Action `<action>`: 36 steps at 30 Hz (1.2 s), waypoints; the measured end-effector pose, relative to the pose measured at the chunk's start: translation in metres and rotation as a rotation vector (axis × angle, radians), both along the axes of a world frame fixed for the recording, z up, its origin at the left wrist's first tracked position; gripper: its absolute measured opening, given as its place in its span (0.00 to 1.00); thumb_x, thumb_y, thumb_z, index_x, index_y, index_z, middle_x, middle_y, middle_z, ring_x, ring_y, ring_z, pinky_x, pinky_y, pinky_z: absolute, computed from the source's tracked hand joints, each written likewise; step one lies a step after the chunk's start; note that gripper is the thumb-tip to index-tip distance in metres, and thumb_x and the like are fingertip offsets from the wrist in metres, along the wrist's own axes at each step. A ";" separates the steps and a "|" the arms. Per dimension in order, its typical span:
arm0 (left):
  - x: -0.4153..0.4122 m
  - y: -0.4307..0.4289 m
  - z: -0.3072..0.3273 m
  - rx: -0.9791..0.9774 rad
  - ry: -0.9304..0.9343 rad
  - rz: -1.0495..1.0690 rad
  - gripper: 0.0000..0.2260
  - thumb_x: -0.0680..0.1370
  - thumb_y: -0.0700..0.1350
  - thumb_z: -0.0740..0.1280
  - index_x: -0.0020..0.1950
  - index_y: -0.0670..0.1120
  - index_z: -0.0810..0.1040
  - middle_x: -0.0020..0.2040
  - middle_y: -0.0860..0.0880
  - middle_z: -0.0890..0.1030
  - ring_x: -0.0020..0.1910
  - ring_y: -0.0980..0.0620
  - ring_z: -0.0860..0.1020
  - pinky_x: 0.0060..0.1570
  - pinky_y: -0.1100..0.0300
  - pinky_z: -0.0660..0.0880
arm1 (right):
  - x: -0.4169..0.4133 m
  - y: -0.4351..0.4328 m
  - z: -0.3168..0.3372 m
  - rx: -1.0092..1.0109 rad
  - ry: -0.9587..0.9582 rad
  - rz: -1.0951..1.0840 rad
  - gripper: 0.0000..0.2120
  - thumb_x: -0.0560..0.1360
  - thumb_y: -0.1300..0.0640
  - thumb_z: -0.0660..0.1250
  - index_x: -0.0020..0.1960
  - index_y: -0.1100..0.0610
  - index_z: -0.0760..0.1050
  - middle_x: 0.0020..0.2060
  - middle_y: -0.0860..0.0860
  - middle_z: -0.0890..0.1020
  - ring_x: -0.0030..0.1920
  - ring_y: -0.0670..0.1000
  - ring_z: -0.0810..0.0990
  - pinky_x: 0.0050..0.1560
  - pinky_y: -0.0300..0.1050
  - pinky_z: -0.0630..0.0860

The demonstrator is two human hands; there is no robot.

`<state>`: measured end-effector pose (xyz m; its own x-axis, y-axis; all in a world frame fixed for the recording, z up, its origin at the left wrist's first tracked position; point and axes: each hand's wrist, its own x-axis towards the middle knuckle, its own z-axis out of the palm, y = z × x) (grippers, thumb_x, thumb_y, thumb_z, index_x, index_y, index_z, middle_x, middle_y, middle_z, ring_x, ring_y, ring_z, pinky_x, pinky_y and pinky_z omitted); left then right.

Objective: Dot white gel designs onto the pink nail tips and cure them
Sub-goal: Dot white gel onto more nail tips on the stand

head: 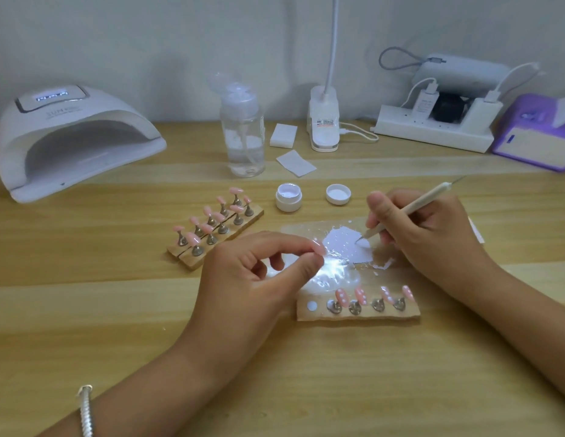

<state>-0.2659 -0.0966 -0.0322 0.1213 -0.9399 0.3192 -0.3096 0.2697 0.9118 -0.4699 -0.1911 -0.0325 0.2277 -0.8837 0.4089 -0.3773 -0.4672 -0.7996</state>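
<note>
My left hand (pixel 259 272) pinches one pink nail tip (pixel 319 247) between thumb and forefinger at the middle of the table. My right hand (pixel 423 234) grips a white dotting pen (pixel 410 208), its point touching a patch of white gel (pixel 347 244) on a clear palette sheet (pixel 306 230). In front of the palette lies a wooden holder (pixel 358 313) with several pink tips that carry white dots (pixel 341 297); its leftmost spot is bare. A second wooden holder (pixel 215 228) with plain pink tips lies to the left. An open white gel jar (pixel 288 197) and its lid (pixel 338 193) stand behind the palette.
A white curing lamp (pixel 70 137), display lit, stands at the back left. Behind the jar are a clear pump bottle (pixel 243 134), white wipes (pixel 295 162), a clip lamp base (pixel 323 121), a power strip (pixel 432 130) with chargers, and a purple box (pixel 536 137).
</note>
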 end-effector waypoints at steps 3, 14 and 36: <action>0.000 0.000 0.000 0.012 -0.004 0.010 0.05 0.70 0.46 0.74 0.43 0.56 0.86 0.32 0.64 0.79 0.30 0.63 0.70 0.31 0.72 0.65 | 0.001 0.000 -0.001 0.008 0.003 0.030 0.18 0.77 0.46 0.65 0.33 0.53 0.79 0.24 0.48 0.77 0.25 0.43 0.75 0.28 0.31 0.68; 0.000 -0.001 0.000 0.050 -0.039 0.000 0.07 0.74 0.39 0.75 0.41 0.51 0.86 0.31 0.65 0.78 0.26 0.65 0.71 0.29 0.76 0.63 | -0.001 -0.001 -0.002 0.005 -0.009 0.023 0.18 0.78 0.47 0.65 0.33 0.55 0.79 0.24 0.48 0.78 0.25 0.43 0.76 0.28 0.30 0.69; 0.002 -0.002 -0.003 0.016 -0.037 -0.078 0.06 0.70 0.47 0.75 0.43 0.58 0.86 0.41 0.59 0.85 0.38 0.60 0.74 0.34 0.71 0.67 | -0.001 0.001 0.000 -0.060 -0.048 -0.016 0.18 0.80 0.47 0.62 0.36 0.52 0.79 0.26 0.47 0.78 0.26 0.45 0.76 0.29 0.32 0.69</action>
